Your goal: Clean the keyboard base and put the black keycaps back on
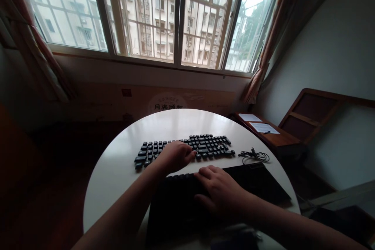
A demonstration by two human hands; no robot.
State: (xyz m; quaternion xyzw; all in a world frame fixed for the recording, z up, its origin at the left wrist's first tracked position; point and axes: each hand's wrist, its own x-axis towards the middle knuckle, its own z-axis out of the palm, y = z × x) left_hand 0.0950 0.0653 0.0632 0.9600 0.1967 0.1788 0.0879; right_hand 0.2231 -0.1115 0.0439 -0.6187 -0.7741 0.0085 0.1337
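Loose black keycaps (pixel 202 151) lie in rows on the white round table. My left hand (pixel 177 154) is over the middle of these rows, its fingers curled together with the tips down among the caps. Whatever they may pinch is hidden. Nearer to me lies a black keyboard base (pixel 249 187), mostly dark and bare, with a few keycaps (pixel 180 177) seated along its far edge. My right hand (pixel 218 189) rests on this base, palm down and fingers stretched, the fingertips at the far edge just right of the seated caps.
A coiled black cable (pixel 254 156) lies right of the loose keycaps. The white tabletop (pixel 114 179) has a curved edge. Beyond it on the right, papers (pixel 263 127) lie on a wooden chair (pixel 284 137). Dark items at the bottom edge are blurred.
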